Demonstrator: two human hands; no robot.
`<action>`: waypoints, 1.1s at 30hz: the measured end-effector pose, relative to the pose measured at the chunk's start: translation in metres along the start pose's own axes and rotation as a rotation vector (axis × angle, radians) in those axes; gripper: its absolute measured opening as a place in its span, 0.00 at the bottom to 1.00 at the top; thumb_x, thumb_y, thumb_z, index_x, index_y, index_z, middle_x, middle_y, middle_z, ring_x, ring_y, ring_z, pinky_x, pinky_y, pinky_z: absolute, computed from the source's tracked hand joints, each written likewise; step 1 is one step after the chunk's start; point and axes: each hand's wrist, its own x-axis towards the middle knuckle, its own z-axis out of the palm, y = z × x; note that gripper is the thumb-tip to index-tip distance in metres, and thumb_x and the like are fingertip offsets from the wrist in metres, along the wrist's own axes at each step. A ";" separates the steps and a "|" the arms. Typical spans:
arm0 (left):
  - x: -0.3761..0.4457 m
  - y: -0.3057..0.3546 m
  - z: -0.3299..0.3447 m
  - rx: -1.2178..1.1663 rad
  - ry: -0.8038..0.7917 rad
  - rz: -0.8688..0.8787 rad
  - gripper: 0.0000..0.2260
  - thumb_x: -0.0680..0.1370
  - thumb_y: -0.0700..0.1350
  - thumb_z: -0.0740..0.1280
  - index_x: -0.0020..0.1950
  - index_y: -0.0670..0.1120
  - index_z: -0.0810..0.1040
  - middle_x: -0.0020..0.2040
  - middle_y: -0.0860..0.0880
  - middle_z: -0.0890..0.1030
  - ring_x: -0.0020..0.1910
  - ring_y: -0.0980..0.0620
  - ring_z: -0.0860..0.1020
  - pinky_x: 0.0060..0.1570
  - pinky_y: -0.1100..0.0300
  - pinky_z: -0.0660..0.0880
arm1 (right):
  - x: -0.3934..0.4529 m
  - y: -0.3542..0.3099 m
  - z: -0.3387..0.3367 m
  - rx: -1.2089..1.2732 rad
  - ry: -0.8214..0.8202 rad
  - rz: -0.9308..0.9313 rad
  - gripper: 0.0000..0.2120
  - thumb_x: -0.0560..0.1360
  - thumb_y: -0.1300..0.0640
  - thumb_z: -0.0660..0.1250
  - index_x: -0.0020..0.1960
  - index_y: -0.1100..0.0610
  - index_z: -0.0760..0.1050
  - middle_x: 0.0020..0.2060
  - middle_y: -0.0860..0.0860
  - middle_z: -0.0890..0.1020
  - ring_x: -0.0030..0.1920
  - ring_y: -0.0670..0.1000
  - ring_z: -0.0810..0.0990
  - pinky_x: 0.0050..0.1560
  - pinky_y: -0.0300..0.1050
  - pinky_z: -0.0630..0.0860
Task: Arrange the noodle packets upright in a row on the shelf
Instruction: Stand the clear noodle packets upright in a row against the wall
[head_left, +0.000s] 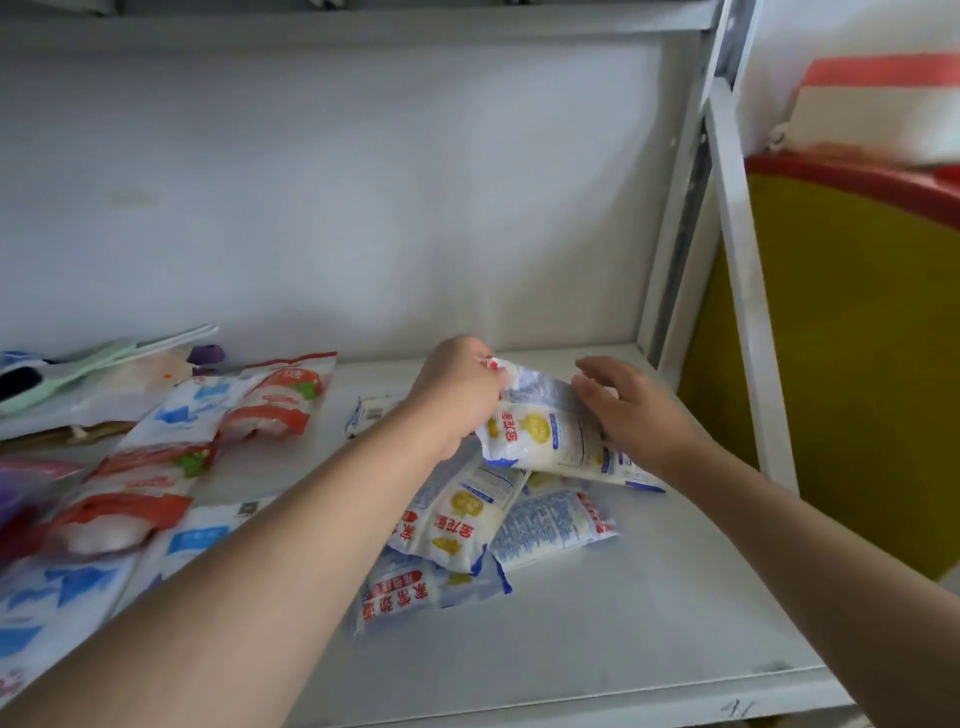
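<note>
The shelf (649, 613) looks like smooth painted metal, white and a bit dull. The noodle packets (457, 525) are thin shiny plastic, crinkly where the left hand (457, 395) pinches one. The red-and-white packets (270, 410) are glossy plastic too (light shines on them). The green comb (78, 364) looks like smooth plastic.

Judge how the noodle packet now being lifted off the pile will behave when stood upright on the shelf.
The lifted packet probably flops: its top crumples where the left hand grips it. It seems light, since one pinch raises it. Its glossy wrapper looks slippery, so it may slide or tip on the smooth shelf unless the right hand steadies it.
</note>
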 end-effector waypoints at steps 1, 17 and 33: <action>0.001 0.000 0.002 -0.024 0.044 0.026 0.03 0.80 0.40 0.65 0.53 0.42 0.77 0.50 0.42 0.80 0.43 0.47 0.76 0.41 0.59 0.69 | 0.001 0.004 0.000 0.030 0.024 0.014 0.20 0.84 0.46 0.59 0.73 0.51 0.72 0.69 0.50 0.76 0.66 0.52 0.76 0.64 0.52 0.76; 0.018 0.000 -0.049 -0.109 0.466 0.389 0.04 0.82 0.38 0.63 0.49 0.46 0.71 0.39 0.55 0.73 0.35 0.58 0.72 0.31 0.76 0.66 | -0.003 -0.066 0.073 1.337 -0.278 0.497 0.32 0.79 0.39 0.65 0.62 0.68 0.76 0.55 0.64 0.85 0.50 0.60 0.85 0.46 0.51 0.83; 0.038 -0.110 -0.125 -0.488 -0.020 0.031 0.14 0.73 0.45 0.76 0.58 0.51 0.80 0.51 0.47 0.86 0.54 0.46 0.83 0.57 0.50 0.76 | 0.050 -0.092 0.129 1.325 -0.126 0.241 0.19 0.78 0.66 0.69 0.68 0.62 0.74 0.59 0.58 0.85 0.57 0.59 0.86 0.52 0.56 0.84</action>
